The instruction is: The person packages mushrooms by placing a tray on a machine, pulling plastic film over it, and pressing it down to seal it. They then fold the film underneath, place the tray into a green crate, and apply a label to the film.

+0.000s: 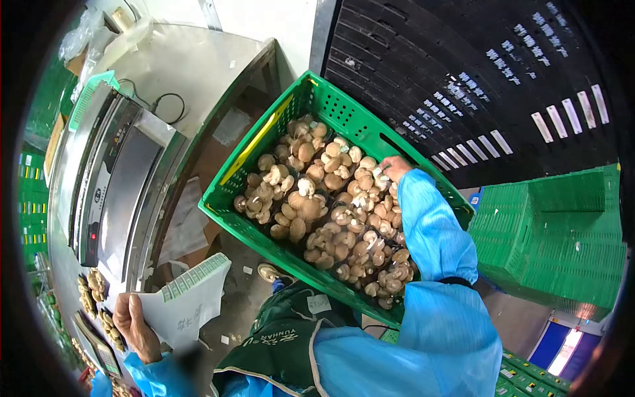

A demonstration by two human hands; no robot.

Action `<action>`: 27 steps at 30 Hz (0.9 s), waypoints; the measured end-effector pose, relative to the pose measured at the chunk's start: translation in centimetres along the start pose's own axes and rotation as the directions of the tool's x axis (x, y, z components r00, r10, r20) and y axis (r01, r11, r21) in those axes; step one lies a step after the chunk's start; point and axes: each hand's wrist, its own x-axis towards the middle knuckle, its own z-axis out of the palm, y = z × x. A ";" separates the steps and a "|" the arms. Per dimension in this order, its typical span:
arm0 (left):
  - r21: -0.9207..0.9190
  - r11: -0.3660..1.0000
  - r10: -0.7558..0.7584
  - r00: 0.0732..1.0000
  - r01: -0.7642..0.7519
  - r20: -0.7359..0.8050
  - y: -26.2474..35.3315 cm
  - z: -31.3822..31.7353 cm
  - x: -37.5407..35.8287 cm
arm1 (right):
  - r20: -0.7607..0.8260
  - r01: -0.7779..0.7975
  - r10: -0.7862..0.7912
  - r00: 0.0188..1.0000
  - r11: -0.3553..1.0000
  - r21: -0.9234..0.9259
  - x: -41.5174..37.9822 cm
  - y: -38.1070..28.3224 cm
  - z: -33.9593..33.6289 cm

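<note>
My left hand [137, 329] grips the edge of a white sheet [185, 314] with handwriting and a strip of green-and-white label stickers [195, 276] along its upper edge. My right hand [395, 168] reaches over the far right side of a green plastic crate [261, 241]. Its fingers are pinched on a small pale label, partly hidden, against the mushrooms. Brown-capped mushrooms [309, 206] with pale stems fill the crate in clusters, and shiny film shows between some of them.
A sealing machine [126, 178] stands on a metal table [198, 56] at left. Packed mushrooms [98, 284] and a scale-like device [99, 344] lie near my left hand. Stacked black crates [410, 66] rise behind the green crate; stacked green crates [555, 231] stand at right.
</note>
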 end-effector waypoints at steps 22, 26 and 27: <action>-0.007 0.999 -0.039 0.972 0.042 0.233 -0.8 1.7 -0.5 | -0.150 0.087 -0.092 0.984 0.995 -0.041 -6.5 8.0 1.2; 0.028 0.999 -0.038 0.956 0.031 0.290 0.2 2.2 -0.8 | -0.181 0.069 -0.101 0.978 0.983 -0.173 -6.6 6.5 2.2; 0.020 0.999 -0.054 0.942 0.051 0.332 0.4 2.1 -0.9 | -0.225 0.058 -0.113 0.968 0.970 -0.235 -6.6 6.4 2.7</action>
